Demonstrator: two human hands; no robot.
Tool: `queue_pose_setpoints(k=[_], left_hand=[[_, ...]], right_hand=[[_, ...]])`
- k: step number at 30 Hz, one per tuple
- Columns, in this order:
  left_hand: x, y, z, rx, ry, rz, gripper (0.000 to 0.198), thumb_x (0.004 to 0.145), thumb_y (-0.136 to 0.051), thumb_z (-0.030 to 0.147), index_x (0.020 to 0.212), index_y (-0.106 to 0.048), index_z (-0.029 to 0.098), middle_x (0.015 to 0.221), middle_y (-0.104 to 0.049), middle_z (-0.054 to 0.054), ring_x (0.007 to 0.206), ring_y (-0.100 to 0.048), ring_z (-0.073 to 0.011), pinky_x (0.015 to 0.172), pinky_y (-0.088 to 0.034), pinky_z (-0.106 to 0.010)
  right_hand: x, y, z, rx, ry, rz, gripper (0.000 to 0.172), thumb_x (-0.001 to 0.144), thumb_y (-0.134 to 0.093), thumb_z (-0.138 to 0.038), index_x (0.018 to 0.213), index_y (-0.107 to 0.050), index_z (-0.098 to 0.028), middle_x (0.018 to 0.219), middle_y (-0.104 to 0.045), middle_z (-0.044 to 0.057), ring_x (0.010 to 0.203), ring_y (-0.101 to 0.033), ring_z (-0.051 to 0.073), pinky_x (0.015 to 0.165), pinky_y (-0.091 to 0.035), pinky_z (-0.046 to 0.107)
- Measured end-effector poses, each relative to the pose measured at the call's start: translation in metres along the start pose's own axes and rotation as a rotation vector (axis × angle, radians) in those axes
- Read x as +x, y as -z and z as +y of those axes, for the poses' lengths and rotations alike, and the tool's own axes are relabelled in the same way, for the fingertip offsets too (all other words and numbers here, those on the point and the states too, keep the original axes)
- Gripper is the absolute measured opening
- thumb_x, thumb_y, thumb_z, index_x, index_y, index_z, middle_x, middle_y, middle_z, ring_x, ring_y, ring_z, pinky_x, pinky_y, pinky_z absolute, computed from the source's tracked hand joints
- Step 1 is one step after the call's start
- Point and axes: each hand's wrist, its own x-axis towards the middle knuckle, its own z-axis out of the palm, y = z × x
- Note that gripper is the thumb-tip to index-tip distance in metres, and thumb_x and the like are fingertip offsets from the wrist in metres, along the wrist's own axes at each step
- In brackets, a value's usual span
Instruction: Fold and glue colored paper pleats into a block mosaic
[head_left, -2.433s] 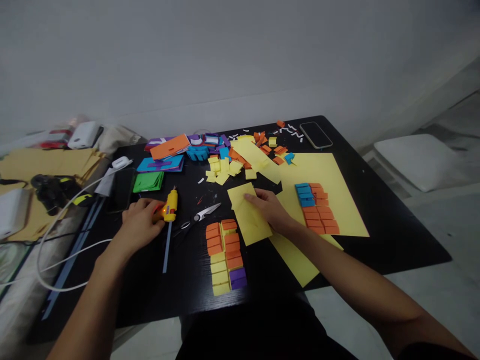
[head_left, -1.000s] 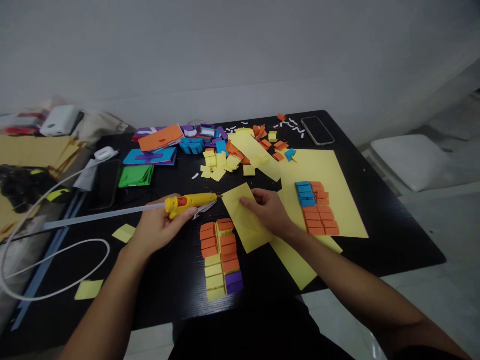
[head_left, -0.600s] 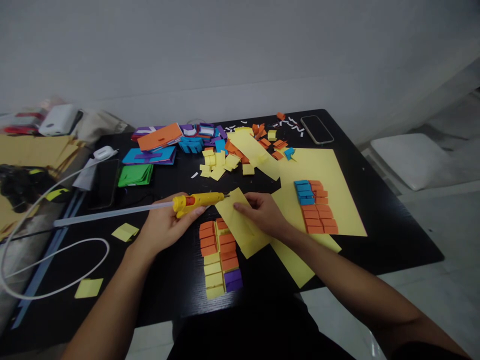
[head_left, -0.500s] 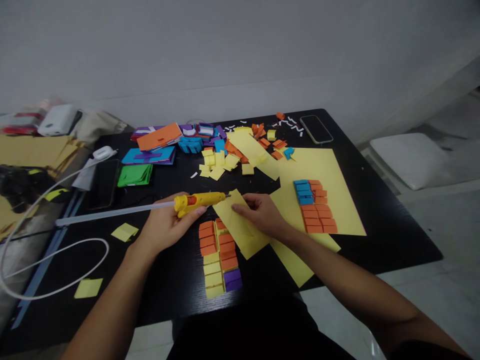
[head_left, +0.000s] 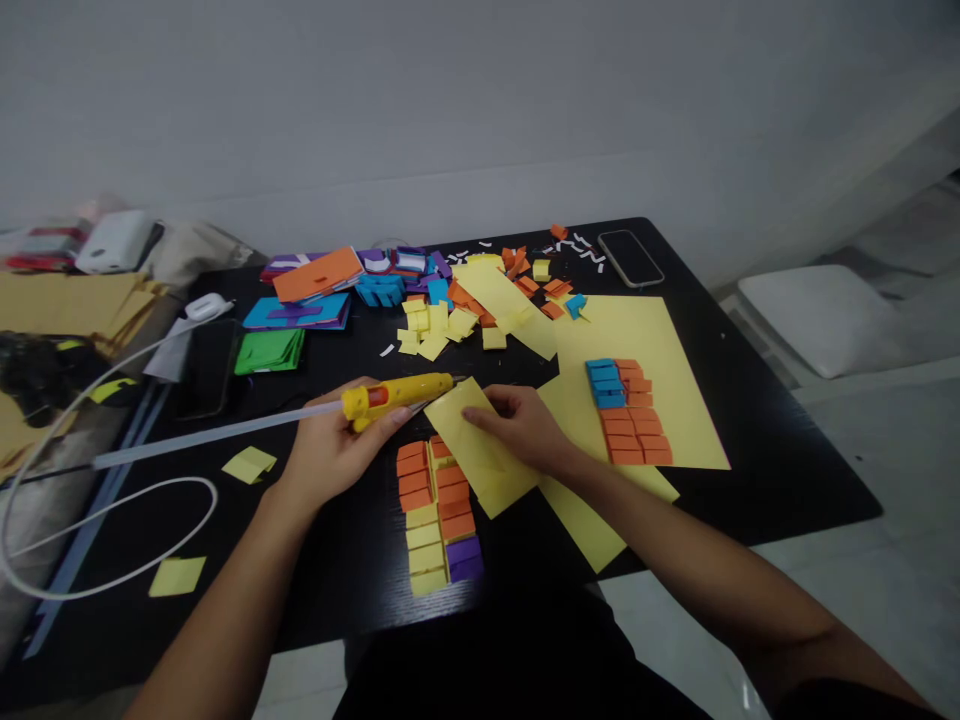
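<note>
My left hand is wrapped round a yellow hot glue gun, its nozzle pointing right. A long glue stick juts from the gun's back end. In my right hand, pinched between thumb and fingers, is a sheet of yellow paper. The nozzle sits close to the sheet's upper left corner; whether they touch I cannot tell. Just below lies a strip of folded paper pieces in orange, yellow and purple. A similar block of orange and blue pieces rests on a large yellow sheet to the right.
Loose yellow folded pieces and orange ones lie in a heap at the back. Stacks of blue paper and green paper stand left of it. A phone lies back right. A white cable loops across the left side.
The glue gun has shifted slightly left and its nozzle end has risen a little. My right hand and the yellow sheet are nearly still.
</note>
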Motion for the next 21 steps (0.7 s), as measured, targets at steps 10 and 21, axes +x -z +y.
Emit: queue_pose_setpoints(k=[10, 21], left_hand=[[-0.011, 0.002, 0.007, -0.12, -0.045, -0.114, 0.023, 0.094, -0.071, 0.039, 0.079, -0.069, 0.021, 0.073, -0.069, -0.002, 0.06, -0.062, -0.0159, 0.053, -0.048, -0.027], [-0.011, -0.017, 0.021, -0.067, -0.291, -0.247, 0.027, 0.1, -0.065, 0.028, 0.076, -0.062, 0.019, 0.072, -0.063, -0.001, 0.062, -0.058, -0.0141, 0.057, -0.046, -0.026]], right_hand=[[0.027, 0.023, 0.007, 0.438, -0.053, 0.311, 0.039, 0.075, -0.08, -0.047, 0.102, -0.064, -0.025, 0.105, -0.08, 0.007, 0.096, -0.077, 0.029, 0.08, -0.065, 0.042], [0.031, 0.019, 0.02, 0.351, 0.003, 0.443, 0.039, 0.082, -0.073, -0.05, 0.108, -0.055, -0.026, 0.121, -0.072, 0.007, 0.111, -0.069, 0.026, 0.09, -0.061, 0.041]])
